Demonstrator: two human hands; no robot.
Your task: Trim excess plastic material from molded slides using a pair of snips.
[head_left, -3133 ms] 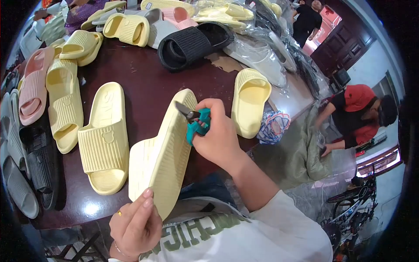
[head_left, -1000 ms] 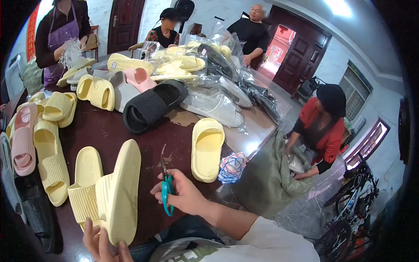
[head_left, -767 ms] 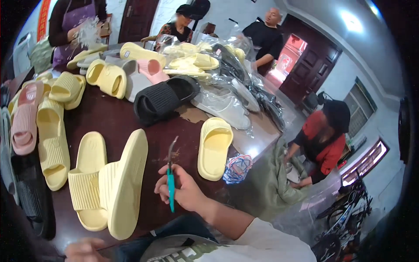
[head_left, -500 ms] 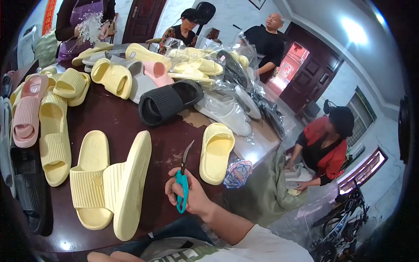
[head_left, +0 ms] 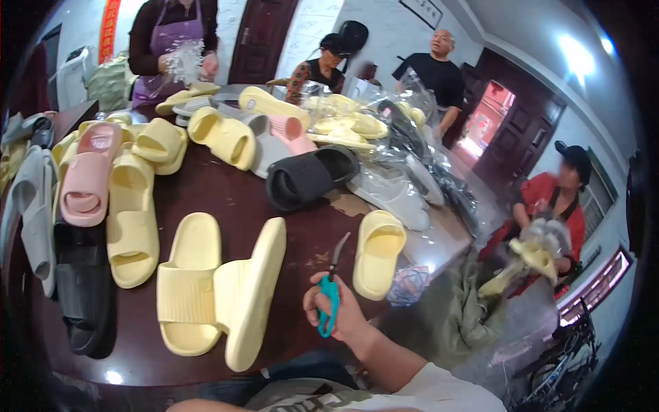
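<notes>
Left hand: out of frame; a strip of left forearm [head_left: 195, 406] shows at the bottom edge.
Right hand [head_left: 347, 312]: lower centre, fingers curled around teal-handled scissors [head_left: 329, 307], curved blade pointing up and slightly right.
Tipped yellow slipper [head_left: 259, 302]: centre-left of the right hand, the nearer hand in view; on its side, long axis rising slightly rightward.
Flat yellow slipper [head_left: 189, 295]: farther left, beside the tipped one, long axis nearly upright in the frame.
Lone yellow slipper [head_left: 379, 257]: above and right of the hand.
Black slipper [head_left: 312, 177]: upper centre, across the table [head_left: 220, 189].
</notes>
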